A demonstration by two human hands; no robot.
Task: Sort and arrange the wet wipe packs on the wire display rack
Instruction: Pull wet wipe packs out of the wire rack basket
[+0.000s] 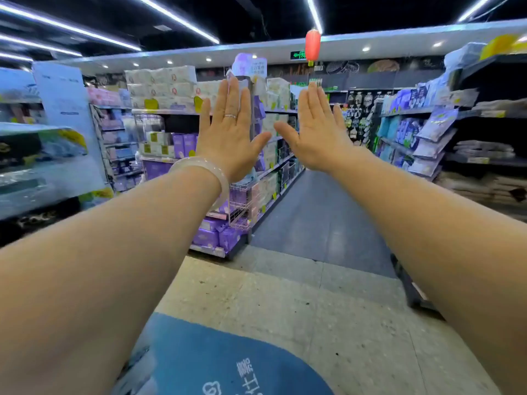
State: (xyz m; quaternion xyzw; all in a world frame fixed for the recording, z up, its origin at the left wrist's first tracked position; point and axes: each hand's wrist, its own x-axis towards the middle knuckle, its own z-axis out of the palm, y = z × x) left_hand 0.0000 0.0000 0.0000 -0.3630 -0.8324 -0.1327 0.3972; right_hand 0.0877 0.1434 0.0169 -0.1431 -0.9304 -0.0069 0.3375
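Both my arms are stretched out in front of me in a shop aisle. My left hand is held up flat with straight fingers, a ring on one finger and a pale bangle at the wrist. My right hand is held up flat beside it, thumbs almost meeting. Neither hand holds or touches anything. A pink wire display rack with small baskets stands at the end of the middle shelf unit, partly hidden behind my left wrist. Purple packs lie on the bottom shelf below it.
Shelf units full of tissue and paper goods stand left, centre and right. A dark grey aisle floor runs between them. A blue floor sticker lies on the light floor near me. A red lantern hangs overhead.
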